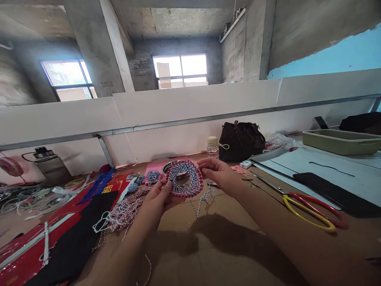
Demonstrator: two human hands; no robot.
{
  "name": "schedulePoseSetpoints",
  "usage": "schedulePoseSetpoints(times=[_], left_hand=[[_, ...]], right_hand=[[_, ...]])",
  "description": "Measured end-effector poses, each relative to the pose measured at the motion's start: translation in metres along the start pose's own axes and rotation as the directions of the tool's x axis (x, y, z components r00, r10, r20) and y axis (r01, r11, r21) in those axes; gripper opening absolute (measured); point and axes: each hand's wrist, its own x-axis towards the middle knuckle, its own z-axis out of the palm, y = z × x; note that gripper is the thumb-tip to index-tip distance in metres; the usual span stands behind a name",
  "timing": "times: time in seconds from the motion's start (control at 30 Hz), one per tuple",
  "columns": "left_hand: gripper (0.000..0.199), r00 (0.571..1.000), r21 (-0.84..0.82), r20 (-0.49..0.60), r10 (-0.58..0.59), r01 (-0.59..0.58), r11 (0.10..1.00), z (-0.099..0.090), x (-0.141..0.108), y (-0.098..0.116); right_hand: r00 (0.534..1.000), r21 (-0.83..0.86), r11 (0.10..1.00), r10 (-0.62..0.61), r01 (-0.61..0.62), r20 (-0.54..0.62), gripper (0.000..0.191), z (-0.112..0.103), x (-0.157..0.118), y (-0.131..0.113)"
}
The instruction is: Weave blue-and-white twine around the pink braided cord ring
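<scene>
A round ring of woven cord, blue and white inside with a red edge, is held up above the table. My left hand grips its lower left side between thumb and fingers. At its upper right edge, my right hand is closed in a pinch; whether it holds the rim or a strand there is too small to tell. A loose blue-and-white cord hangs below the ring near my right hand. Behind the ring stands a round metal tin, partly hidden.
Bundles of red-and-white cord lie at the left, beside a black cloth. Scissors with red and yellow handles rest at the right. Farther back are a black bag, a small bottle and a green tray.
</scene>
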Motion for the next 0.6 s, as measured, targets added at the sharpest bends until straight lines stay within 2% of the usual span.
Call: schedulePoseSetpoints(times=[0.07,0.13,0.23,0.33,0.47,0.6], left_hand=[[0.037,1.000,0.011,-0.011,0.006,-0.006,1.000,0.000,0.001,-0.001],[0.033,1.000,0.022,-0.022,0.008,-0.008,1.000,0.001,0.001,-0.001],[0.030,0.999,0.022,-0.037,0.015,-0.014,1.000,0.000,0.003,-0.004],[0.033,0.999,0.026,-0.028,0.040,-0.039,0.999,-0.002,0.007,-0.009],[0.034,0.997,0.047,-0.032,0.067,-0.066,0.997,-0.006,0.016,-0.021],[0.030,0.992,0.056,-0.088,0.092,-0.087,0.995,-0.010,0.027,-0.031]], right_hand=[[0.999,0.033,0.999,-0.013,0.011,0.051,0.038,0.003,-0.003,-0.002],[0.993,-0.001,1.000,-0.018,0.018,0.114,0.043,0.007,-0.007,-0.005],[0.988,-0.243,0.970,0.009,0.030,0.157,0.034,0.015,-0.012,-0.007],[0.997,-0.445,0.895,-0.004,0.038,0.076,0.023,0.023,-0.013,-0.003],[0.992,-0.566,0.819,-0.126,0.094,-0.016,0.024,0.031,-0.016,0.002],[0.953,-0.648,0.718,-0.299,0.256,0.044,0.030,0.038,-0.026,-0.003]])
